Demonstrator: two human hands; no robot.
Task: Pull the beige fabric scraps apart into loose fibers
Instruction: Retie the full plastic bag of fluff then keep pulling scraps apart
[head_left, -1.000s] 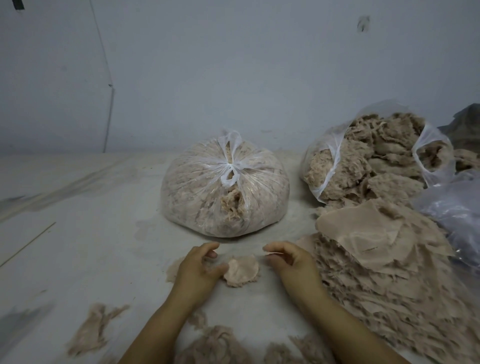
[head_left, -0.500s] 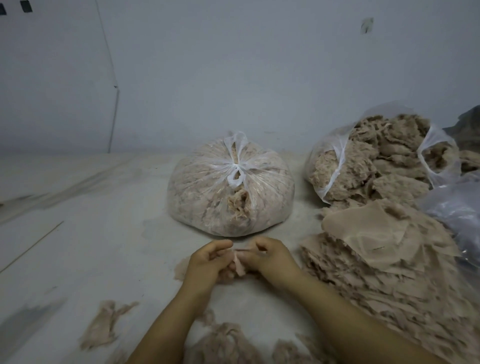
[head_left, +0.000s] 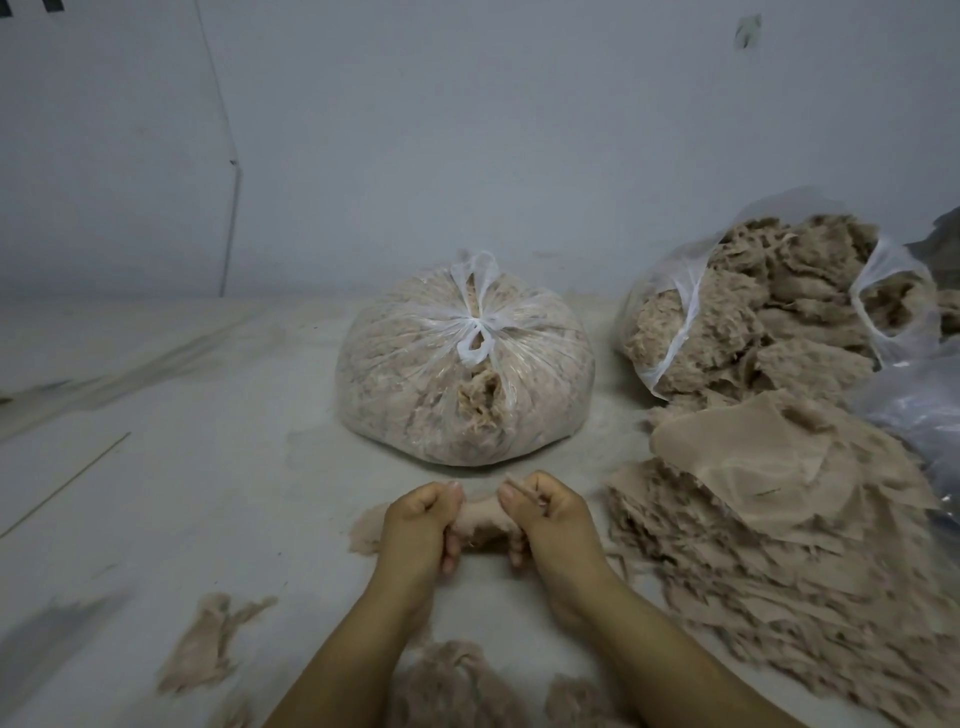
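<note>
A small beige fabric scrap (head_left: 480, 522) is stretched between my two hands just above the floor. My left hand (head_left: 421, 525) grips its left end with curled fingers. My right hand (head_left: 545, 517) grips the right end, thumb on top, with a thin strand sticking out over the knuckles. A large pile of beige scraps (head_left: 769, 540) lies at the right of my hands. Loose pulled fibres (head_left: 452, 680) lie near my forearms, and another tuft (head_left: 208, 644) sits at lower left.
A tied clear bag of fibres (head_left: 462, 364) stands straight ahead. An open bag of fibres (head_left: 769, 312) stands at the back right, with more plastic (head_left: 914, 410) at the far right edge. A thin stick (head_left: 67, 483) lies on the floor at left.
My right hand came in from the side and took hold of the scrap together with my left. Both hands have since moved slightly apart with the scrap stretched between them.
</note>
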